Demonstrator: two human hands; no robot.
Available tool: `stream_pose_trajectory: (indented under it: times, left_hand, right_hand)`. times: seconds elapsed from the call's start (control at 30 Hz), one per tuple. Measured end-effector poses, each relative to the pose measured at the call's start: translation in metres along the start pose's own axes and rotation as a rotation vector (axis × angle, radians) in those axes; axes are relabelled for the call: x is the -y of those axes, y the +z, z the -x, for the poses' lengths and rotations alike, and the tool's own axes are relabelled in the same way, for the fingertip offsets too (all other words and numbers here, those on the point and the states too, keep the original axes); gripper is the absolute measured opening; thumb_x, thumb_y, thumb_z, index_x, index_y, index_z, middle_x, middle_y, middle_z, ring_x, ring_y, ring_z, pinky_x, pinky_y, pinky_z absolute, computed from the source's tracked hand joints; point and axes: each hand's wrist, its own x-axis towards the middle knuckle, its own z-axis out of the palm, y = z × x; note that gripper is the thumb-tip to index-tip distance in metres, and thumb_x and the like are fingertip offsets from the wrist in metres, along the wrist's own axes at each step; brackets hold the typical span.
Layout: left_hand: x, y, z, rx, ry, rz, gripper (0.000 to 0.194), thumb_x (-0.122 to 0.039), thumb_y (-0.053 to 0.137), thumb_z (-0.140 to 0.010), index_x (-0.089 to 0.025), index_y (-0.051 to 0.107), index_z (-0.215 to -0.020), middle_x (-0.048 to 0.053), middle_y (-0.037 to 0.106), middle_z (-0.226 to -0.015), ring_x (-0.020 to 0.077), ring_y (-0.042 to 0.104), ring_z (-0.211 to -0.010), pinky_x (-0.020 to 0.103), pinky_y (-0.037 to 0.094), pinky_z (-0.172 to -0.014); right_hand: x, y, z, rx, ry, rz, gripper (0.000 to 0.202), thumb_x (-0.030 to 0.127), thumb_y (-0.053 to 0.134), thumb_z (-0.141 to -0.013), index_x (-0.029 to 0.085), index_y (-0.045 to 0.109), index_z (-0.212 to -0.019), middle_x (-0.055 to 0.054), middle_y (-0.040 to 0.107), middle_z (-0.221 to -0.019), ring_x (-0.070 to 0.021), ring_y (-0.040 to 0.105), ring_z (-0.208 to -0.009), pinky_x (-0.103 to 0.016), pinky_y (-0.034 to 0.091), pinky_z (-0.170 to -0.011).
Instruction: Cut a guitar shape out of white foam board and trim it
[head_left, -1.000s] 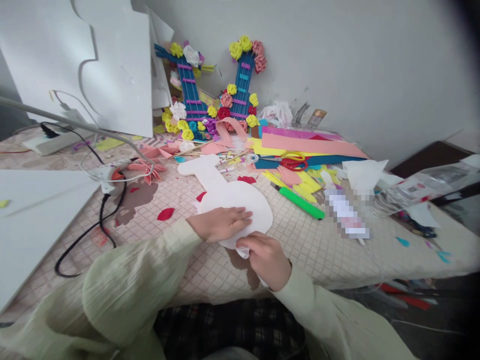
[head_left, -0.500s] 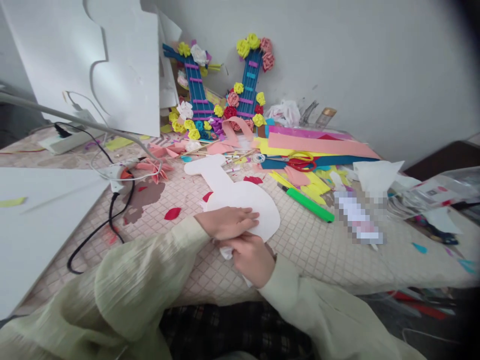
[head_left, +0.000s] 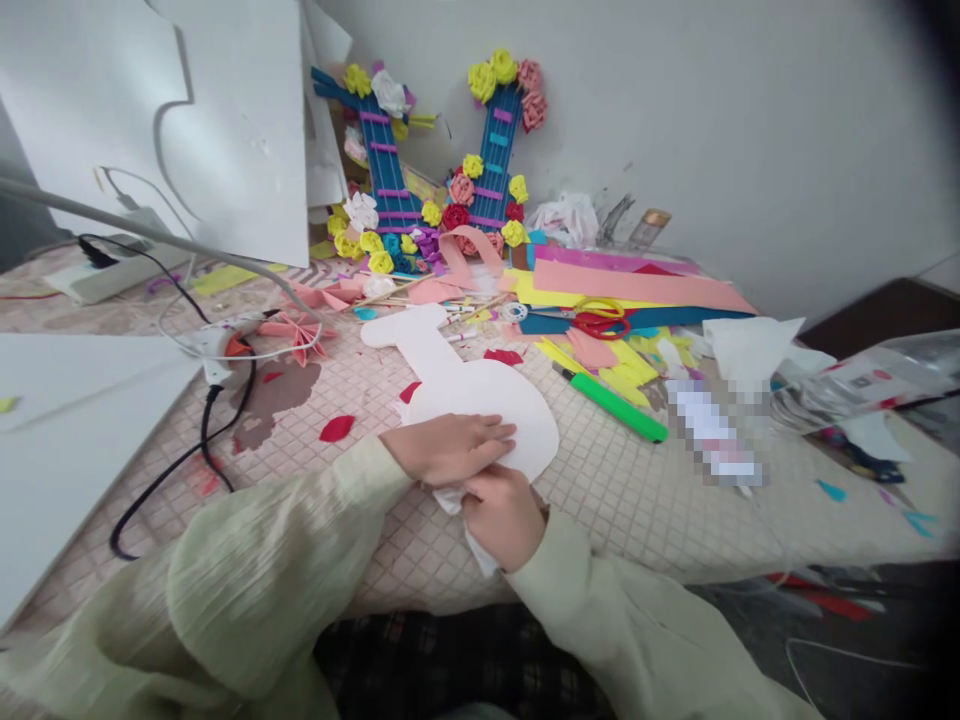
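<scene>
A white cutout (head_left: 517, 400), long-necked and rounded like a small guitar, lies flat on the table. My left hand (head_left: 450, 447) rests on its round body with the fingers stretched out. Just below, at the cutout's near edge, my right hand (head_left: 506, 515) is closed round a crumpled white tissue (head_left: 448, 500), parts of which stick out on its left side. My right fingertips are partly covered by the left hand. Red paper petals (head_left: 337, 428) lie left of the cutout, and a green box cutter (head_left: 619, 407) lies on its right.
Two flower-covered blue paper guitars (head_left: 491, 165) lean on the wall. Scissors (head_left: 600, 318) lie on coloured paper strips. A glue gun (head_left: 225, 345) with a black cord sits left, near a power strip (head_left: 97, 278) and a white board (head_left: 82, 440). A plastic bottle (head_left: 885, 375) lies right.
The view has shifted slightly, so most things sit a little further left. A bit more white tissue shows below my right hand. Both hands stay at the cutout.
</scene>
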Motion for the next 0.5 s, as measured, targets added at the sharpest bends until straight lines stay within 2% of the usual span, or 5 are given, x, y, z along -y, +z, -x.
stream_pose_trajectory:
  times: [0.1, 0.2, 0.3, 0.4, 0.5]
  left_hand:
    - [0.000, 0.000, 0.000, 0.005, -0.024, 0.030, 0.047, -0.029, 0.014, -0.091, -0.015, 0.040, -0.128, 0.004, 0.033, -0.140, 0.0155, 0.019, -0.131, 0.030, 0.017, -0.104]
    - [0.001, 0.000, 0.000, -0.006, -0.051, 0.060, 0.048, -0.031, 0.013, -0.091, -0.015, 0.039, -0.128, 0.004, 0.033, -0.140, 0.0157, 0.020, -0.130, 0.031, 0.017, -0.104]
    - [0.003, 0.003, 0.000, -0.004, -0.018, 0.043, 0.047, -0.029, 0.014, -0.091, -0.013, 0.039, -0.128, 0.006, 0.032, -0.140, 0.0162, 0.019, -0.131, 0.031, 0.017, -0.105]
    - [0.004, 0.006, 0.000, -0.001, 0.010, 0.017, 0.045, -0.025, 0.019, -0.091, -0.011, 0.039, -0.128, 0.008, 0.030, -0.141, 0.0162, 0.016, -0.131, 0.029, 0.014, -0.105]
    - [0.003, 0.005, 0.001, -0.023, -0.033, 0.035, 0.045, -0.026, 0.017, -0.091, -0.013, 0.039, -0.128, 0.006, 0.031, -0.140, 0.0160, 0.018, -0.131, 0.030, 0.014, -0.105]
  right_hand:
    - [-0.016, -0.019, 0.013, -0.071, 0.094, -0.029, 0.043, -0.004, 0.035, -0.058, 0.019, 0.068, -0.073, -0.001, 0.070, -0.074, -0.0135, 0.065, -0.068, -0.022, 0.052, -0.066]
    - [-0.026, -0.034, 0.023, -0.113, 0.167, 0.012, 0.040, -0.003, 0.038, -0.061, 0.018, 0.068, -0.075, -0.002, 0.070, -0.076, -0.0148, 0.065, -0.069, -0.024, 0.052, -0.065]
    - [-0.013, -0.023, 0.019, -0.125, 0.143, -0.047, 0.039, -0.003, 0.037, -0.060, 0.018, 0.067, -0.072, -0.003, 0.069, -0.074, -0.0160, 0.064, -0.068, -0.026, 0.052, -0.067]
    - [0.003, -0.004, 0.012, -0.110, 0.091, -0.100, 0.038, -0.003, 0.037, -0.059, 0.020, 0.068, -0.067, 0.000, 0.068, -0.069, -0.0132, 0.063, -0.065, -0.021, 0.051, -0.065]
    - [-0.008, -0.012, 0.017, -0.167, 0.137, -0.090, 0.039, -0.002, 0.037, -0.061, 0.019, 0.069, -0.071, -0.001, 0.069, -0.072, -0.0136, 0.064, -0.067, -0.021, 0.051, -0.065]
